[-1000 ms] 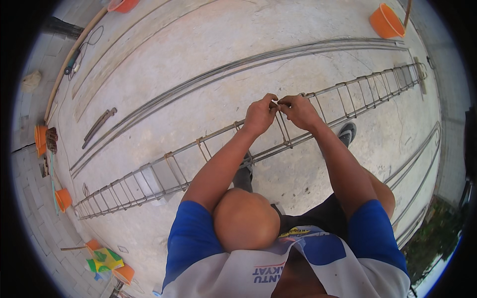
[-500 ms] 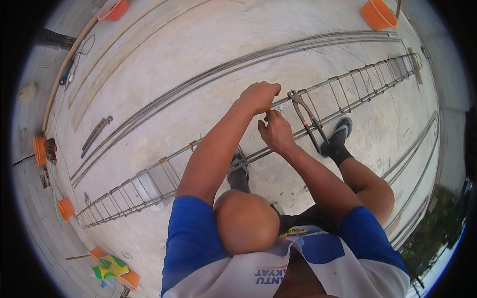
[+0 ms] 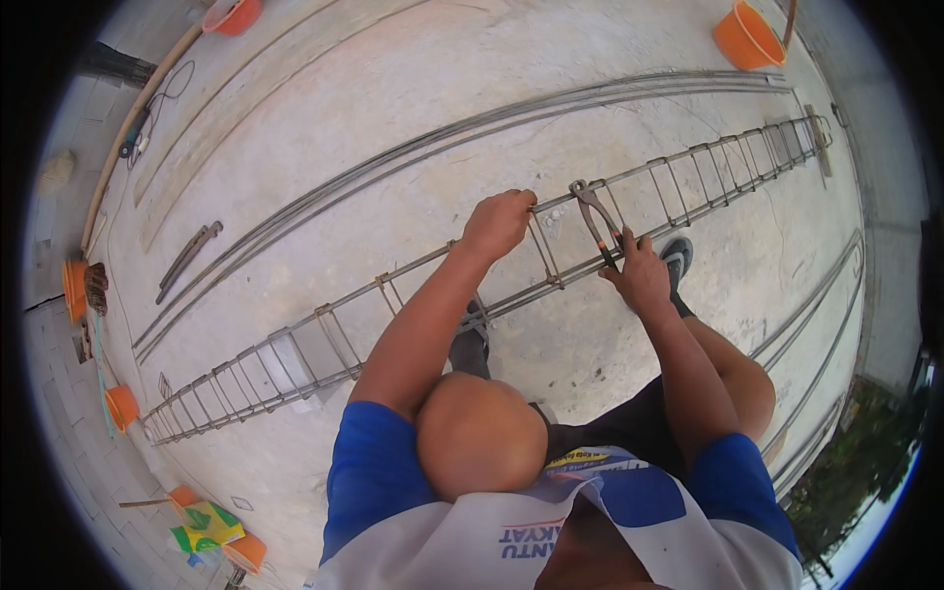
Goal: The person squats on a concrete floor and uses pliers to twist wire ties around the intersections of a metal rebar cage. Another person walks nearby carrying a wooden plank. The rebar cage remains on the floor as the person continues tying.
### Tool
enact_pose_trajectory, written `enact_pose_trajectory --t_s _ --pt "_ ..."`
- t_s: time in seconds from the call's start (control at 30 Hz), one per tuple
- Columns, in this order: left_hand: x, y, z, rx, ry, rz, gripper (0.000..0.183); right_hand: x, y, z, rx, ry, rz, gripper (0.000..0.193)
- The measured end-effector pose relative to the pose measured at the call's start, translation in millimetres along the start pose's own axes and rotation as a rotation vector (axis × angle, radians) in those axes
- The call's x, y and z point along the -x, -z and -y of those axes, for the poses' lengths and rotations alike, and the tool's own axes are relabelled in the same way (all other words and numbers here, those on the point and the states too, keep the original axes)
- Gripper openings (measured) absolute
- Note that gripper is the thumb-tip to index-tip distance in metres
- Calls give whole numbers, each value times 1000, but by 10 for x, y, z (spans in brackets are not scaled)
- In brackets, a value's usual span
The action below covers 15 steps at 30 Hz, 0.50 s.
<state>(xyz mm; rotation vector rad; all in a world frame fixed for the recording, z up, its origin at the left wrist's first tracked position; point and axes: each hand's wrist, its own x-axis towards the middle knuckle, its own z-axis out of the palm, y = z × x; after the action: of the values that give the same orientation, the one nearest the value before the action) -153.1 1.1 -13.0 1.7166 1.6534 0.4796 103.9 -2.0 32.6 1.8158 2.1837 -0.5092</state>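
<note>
A long rebar cage point(image 3: 423, 264), with stirrups spaced like ladder rungs, runs across the floor in front of me. My left hand point(image 3: 499, 224) is closed at its far bar, fingertips pinching where a stirrup meets the bar; any wire there is too small to see. A pair of end-cutting pincers point(image 3: 593, 216) with orange and black handles lies across the cage, its jaws at the far bar. My right hand point(image 3: 644, 273) is closed round the handles, over the near bar. My feet stand on either side of the hands, one shoe point(image 3: 677, 254) to the right.
Loose rebar rods point(image 3: 442, 136) lie beyond the cage, and more bent rods point(image 3: 816, 320) lie at the right. A dark long-handled tool point(image 3: 187, 261) rests on the concrete at left. Orange buckets point(image 3: 747, 37) stand along the edges. A green-and-yellow bag point(image 3: 208, 526) sits at lower left.
My right hand has left the spot beside my left hand and moved right, onto the pincers' handles. My left hand has drawn slightly back and left along the far bar.
</note>
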Motion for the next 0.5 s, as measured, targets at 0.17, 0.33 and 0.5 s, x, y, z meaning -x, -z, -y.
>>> enact_pose_trajectory --t_s 0.17,0.33,0.5 --pt "-98 46 74 -118 -152 73 18 -63 -113 -116 31 90 -55 63" --pt "-143 179 58 -74 -145 148 21 -186 162 -134 -19 101 78 33" --pt "31 21 297 234 136 145 33 -373 796 118 13 112 320 35"
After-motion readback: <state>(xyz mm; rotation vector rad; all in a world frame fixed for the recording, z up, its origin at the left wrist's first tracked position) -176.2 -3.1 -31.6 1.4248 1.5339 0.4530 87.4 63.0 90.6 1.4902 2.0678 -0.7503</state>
